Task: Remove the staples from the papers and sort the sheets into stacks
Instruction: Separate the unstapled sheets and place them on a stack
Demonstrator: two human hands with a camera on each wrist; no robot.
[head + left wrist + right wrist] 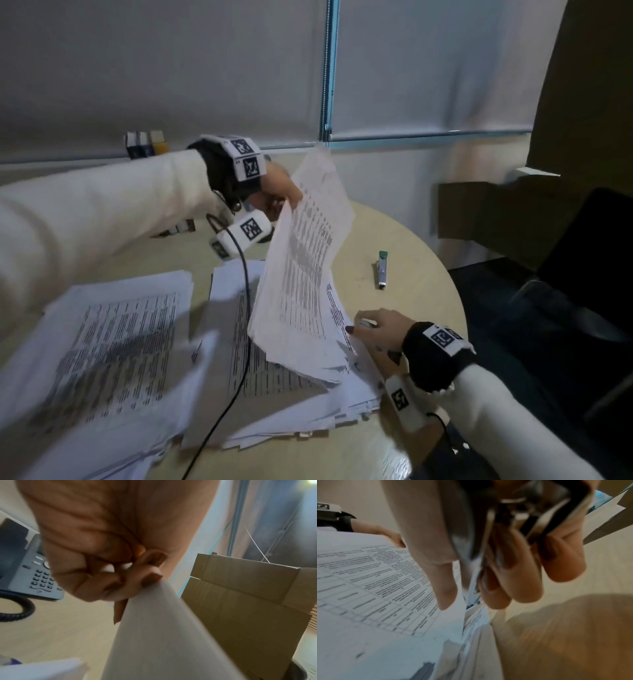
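- Left hand: fingers pinch the top edge of a sheaf of printed sheets, raised above the desk.
- Sheaf orientation: long axis steeply tilted, upper edge toward the window, lower edge resting on the middle stack; printed face toward the right hand.
- Right hand: fingers curled round a metal staple remover, beside the sheaf's lower corner.
- Left stack: lies flat beside the middle stack.
- Stapler: lies on the desk, green end away from the person, well apart from the papers.
- Left wrist view only: desk phone and cardboard box.
- Right wrist view only: table lines printed on the sheets.
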